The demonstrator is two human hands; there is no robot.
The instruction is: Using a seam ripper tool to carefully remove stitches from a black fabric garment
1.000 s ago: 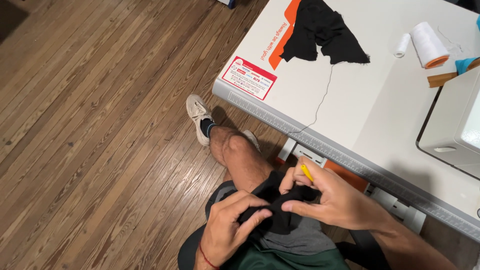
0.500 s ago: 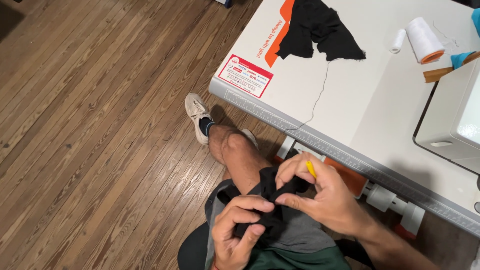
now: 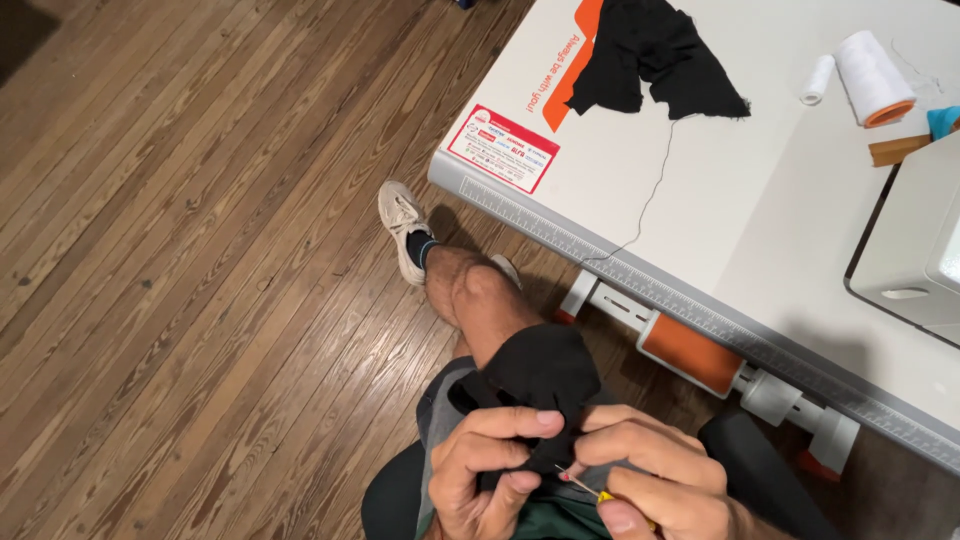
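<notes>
- The left hand (image 3: 490, 470) has its grip pinched closed on a piece of black cloth (image 3: 540, 375), thumb and forefinger pressing a fold, low in the lap.
- The right hand (image 3: 650, 480) is closed around a small yellow-handled tool (image 3: 590, 490), its thin metal tip touching the cloth just beside the left thumb.
- The cloth drapes over the person's thigh, above the bare knee (image 3: 480, 295).
- Farther off, a pale shoe (image 3: 400, 215) rests on the wooden floor (image 3: 180, 250).
- On the white counter (image 3: 760, 200) lie another black cloth (image 3: 650, 55), trailing a thread, and a white thread cone (image 3: 872, 65).
</notes>
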